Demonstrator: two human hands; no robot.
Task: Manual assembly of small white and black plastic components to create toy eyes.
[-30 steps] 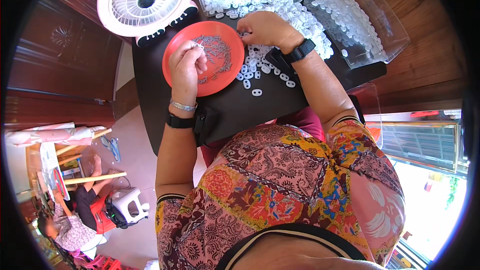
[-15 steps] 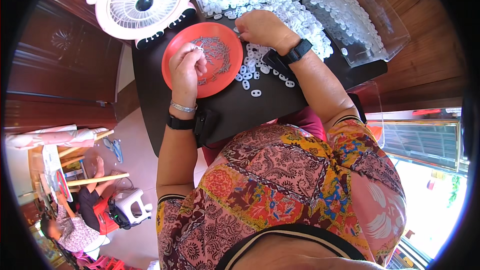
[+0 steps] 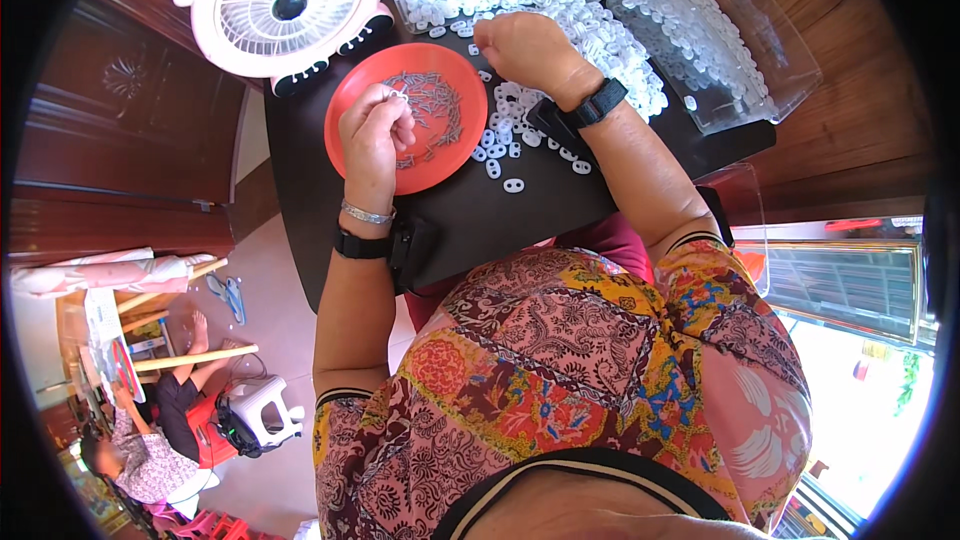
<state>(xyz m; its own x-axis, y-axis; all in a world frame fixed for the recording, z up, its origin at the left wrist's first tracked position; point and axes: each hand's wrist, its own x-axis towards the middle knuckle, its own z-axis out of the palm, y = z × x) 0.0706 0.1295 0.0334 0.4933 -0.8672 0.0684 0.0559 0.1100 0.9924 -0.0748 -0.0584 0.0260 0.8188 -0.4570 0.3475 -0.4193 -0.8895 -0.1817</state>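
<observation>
Raised slightly from beside the red plate (image 3: 446, 162) since a second earlier, the right hand (image 3: 530, 53) curls near loose white two-holed pieces (image 3: 513, 185); whether its fingers pinch anything cannot be told. Over the plate, the left hand (image 3: 372, 130) pinches a small white piece (image 3: 399, 95) at its fingertips, apparently to leave much of it exposed, while the dish seems to keep the grey pins (image 3: 437, 95) gathered within reach on the dark table (image 3: 460, 230).
</observation>
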